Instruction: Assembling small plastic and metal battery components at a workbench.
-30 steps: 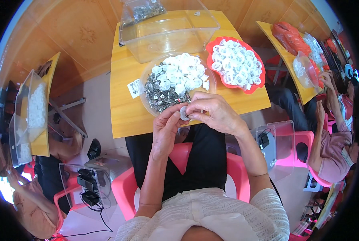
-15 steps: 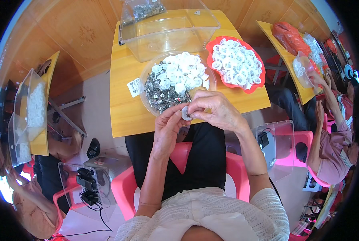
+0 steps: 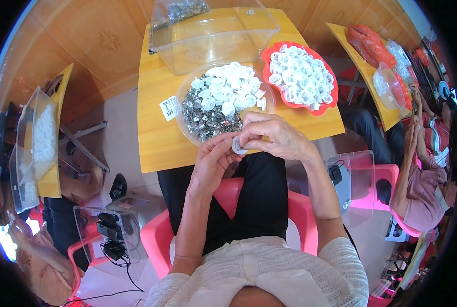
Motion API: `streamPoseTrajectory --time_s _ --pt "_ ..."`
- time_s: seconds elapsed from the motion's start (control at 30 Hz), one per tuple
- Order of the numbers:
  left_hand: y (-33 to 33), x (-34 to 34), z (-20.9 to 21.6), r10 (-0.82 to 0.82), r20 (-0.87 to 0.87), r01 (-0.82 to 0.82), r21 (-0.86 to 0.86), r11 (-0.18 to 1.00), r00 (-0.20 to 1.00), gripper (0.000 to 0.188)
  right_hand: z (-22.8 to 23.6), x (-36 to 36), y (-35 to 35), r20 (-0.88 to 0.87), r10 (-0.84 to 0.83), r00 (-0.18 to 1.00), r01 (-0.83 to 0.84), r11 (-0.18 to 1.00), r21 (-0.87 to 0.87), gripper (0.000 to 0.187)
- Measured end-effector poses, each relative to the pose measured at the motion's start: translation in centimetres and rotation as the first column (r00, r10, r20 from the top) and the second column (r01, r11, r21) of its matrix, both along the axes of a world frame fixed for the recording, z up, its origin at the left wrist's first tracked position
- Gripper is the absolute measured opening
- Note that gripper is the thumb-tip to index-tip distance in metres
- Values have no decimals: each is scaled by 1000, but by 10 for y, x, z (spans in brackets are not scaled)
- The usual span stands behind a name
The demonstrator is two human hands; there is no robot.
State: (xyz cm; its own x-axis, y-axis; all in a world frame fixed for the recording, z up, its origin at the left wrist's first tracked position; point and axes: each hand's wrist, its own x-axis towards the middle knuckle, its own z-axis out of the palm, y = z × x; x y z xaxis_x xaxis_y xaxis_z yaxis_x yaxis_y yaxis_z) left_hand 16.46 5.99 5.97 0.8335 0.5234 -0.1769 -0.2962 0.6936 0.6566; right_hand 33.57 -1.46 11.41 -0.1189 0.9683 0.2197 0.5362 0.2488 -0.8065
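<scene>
Just past the table's near edge, my left hand (image 3: 210, 161) pinches a small round white plastic piece (image 3: 239, 146) between thumb and fingers. The fingers of my right hand (image 3: 277, 135) close together against its upper right edge; whatever lies between those fingertips is hidden. Beyond my hands stands a clear round bowl (image 3: 181, 126). Small dark metal parts (image 3: 200, 118) fill its near left side, and white plastic pieces (image 3: 233, 84) are heaped over its far right side. Right of it, a red scalloped dish (image 3: 334, 104) is piled with similar white round pieces (image 3: 301, 77).
A large clear bin (image 3: 213, 53) stands at the back of the yellow table (image 3: 157, 146), with a bag of metal parts (image 3: 187, 10) above it. A printed label (image 3: 168, 108) lies left of the bowl. Other people sit at tables on both sides. Below left, a clear box (image 3: 98, 230) holds black adapters.
The white piece has turned slightly between my fingers, showing more of its face. Both hands stay in nearly the same place. At the right table, a person's hand has drawn back from a clear tub.
</scene>
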Motion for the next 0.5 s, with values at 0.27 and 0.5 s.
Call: streamPoseTrajectory --time_s 0.27,0.5 --pt "4 0 -1 -90 -6 90 -70 993 996 24 0 3 1 -106 28 994 -31 999 -23 10" --pt "5 1 -4 -129 -5 128 -68 989 992 23 5 -1 -2 -23 60 998 -61 994 -85 9"
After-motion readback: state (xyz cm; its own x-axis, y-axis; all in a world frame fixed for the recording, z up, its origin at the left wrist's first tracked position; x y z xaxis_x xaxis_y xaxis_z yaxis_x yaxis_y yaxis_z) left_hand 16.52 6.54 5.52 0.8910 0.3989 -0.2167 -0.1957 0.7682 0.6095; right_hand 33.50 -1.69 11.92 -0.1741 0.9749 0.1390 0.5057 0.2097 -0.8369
